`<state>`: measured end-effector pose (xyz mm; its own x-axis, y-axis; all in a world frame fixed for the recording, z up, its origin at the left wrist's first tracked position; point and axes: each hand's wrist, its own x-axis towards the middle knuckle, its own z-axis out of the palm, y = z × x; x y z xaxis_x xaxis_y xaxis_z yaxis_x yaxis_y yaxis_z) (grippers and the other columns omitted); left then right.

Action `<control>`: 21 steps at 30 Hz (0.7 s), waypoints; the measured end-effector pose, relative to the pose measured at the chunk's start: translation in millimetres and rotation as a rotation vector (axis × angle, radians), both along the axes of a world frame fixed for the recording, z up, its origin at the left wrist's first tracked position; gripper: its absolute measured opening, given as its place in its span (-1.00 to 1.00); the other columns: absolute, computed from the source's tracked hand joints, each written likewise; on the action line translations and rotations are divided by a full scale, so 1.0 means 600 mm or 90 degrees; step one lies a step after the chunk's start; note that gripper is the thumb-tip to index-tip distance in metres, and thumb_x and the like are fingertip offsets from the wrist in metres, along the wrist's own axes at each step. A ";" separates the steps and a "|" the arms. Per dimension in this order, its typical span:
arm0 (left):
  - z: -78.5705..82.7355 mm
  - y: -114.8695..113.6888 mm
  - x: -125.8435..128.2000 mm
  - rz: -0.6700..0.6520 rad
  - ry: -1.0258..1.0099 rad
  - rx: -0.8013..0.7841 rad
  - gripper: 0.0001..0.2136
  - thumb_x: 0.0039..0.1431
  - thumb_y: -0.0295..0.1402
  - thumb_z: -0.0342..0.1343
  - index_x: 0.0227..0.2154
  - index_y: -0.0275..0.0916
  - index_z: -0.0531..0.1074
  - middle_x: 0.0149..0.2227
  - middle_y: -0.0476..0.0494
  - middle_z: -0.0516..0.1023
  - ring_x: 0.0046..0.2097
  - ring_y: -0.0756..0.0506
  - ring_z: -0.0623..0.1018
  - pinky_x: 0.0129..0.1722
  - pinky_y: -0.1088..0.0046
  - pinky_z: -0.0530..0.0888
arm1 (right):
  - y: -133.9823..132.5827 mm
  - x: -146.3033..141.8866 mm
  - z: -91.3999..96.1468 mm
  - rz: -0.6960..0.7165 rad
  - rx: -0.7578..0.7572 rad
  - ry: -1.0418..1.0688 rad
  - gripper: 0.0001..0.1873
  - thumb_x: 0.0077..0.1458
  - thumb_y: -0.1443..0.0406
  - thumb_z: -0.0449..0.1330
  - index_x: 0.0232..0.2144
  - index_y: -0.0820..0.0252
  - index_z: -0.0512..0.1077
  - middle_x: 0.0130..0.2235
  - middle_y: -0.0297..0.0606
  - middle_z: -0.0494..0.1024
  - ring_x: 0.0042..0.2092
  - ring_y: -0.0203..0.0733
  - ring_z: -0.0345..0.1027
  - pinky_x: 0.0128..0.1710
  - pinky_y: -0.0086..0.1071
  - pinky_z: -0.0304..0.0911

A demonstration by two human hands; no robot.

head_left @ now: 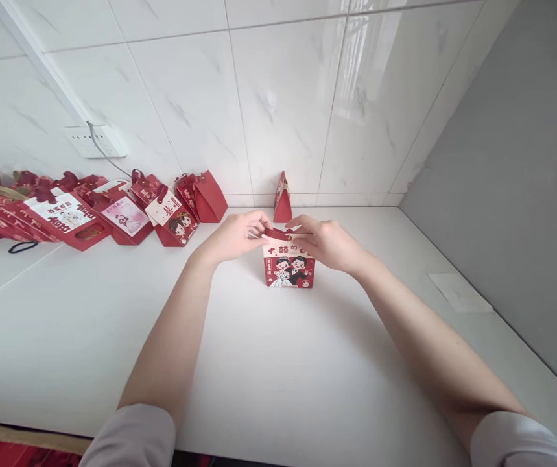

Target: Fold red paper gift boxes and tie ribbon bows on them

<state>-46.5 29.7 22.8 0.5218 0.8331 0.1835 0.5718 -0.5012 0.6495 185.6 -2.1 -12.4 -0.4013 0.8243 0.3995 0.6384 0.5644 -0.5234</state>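
A red and cream paper gift box point(288, 269), printed with a cartoon bridal couple, stands upright on the white table point(259, 363). Across its top edge runs a dark red ribbon point(278, 234), with a small gold spot near its middle. My left hand point(242, 235) is closed at the box's upper left corner, thumb and fingers pinching the ribbon's left part. On the other side my right hand point(327, 243) grips the top right edge, thumb in front and index finger behind. Its fingers cover part of the printed lettering.
Behind the box, a narrow red box point(283, 200) stands near the tiled wall point(288, 104). Several red gift boxes with ribbon handles point(127, 217) line the back left, below a socket point(96, 141). A black loop point(23, 247) lies there. A grey panel point(516, 194) bounds the right.
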 end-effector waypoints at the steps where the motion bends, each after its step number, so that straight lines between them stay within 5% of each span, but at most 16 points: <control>1: 0.002 -0.003 0.002 0.002 0.000 0.001 -0.77 0.07 -0.36 0.19 -0.18 -0.12 0.41 -0.23 -0.05 0.57 -0.14 -0.07 0.57 -0.06 0.33 0.49 | 0.000 0.000 0.000 0.000 0.001 -0.002 -0.71 0.19 0.35 0.07 -0.03 0.03 0.34 -0.23 -0.28 0.62 -0.20 -0.09 0.52 -0.29 -0.34 0.31; 6: 0.009 -0.012 0.009 -0.012 -0.013 0.006 -0.62 0.13 -0.39 0.14 0.02 -0.05 0.33 -0.21 -0.02 0.59 -0.11 -0.06 0.57 0.00 0.33 0.47 | 0.001 0.001 -0.001 0.006 0.000 0.019 -0.81 0.18 0.34 0.08 -0.14 0.05 0.36 -0.24 -0.29 0.60 -0.30 -0.17 0.49 -0.37 -0.40 0.24; 13: 0.001 -0.004 0.007 -0.007 0.014 0.027 -0.78 0.12 -0.37 0.15 -0.15 -0.16 0.50 -0.17 -0.08 0.60 -0.11 -0.07 0.57 0.00 0.34 0.48 | 0.005 0.013 0.006 -0.031 0.036 -0.018 -0.91 0.15 0.25 0.16 -0.38 0.11 0.41 -0.39 -0.29 0.56 -0.40 -0.22 0.39 -0.43 -0.41 0.15; 21: -0.024 -0.007 0.039 -0.067 -0.032 0.030 -0.84 0.16 -0.34 0.10 -0.25 -0.20 0.53 -0.12 -0.09 0.58 -0.06 -0.10 0.56 -0.09 0.43 0.51 | 0.002 0.013 0.007 0.012 0.026 0.006 -0.88 0.17 0.22 0.14 -0.35 0.10 0.44 -0.40 -0.28 0.57 -0.39 -0.19 0.41 -0.40 -0.39 0.16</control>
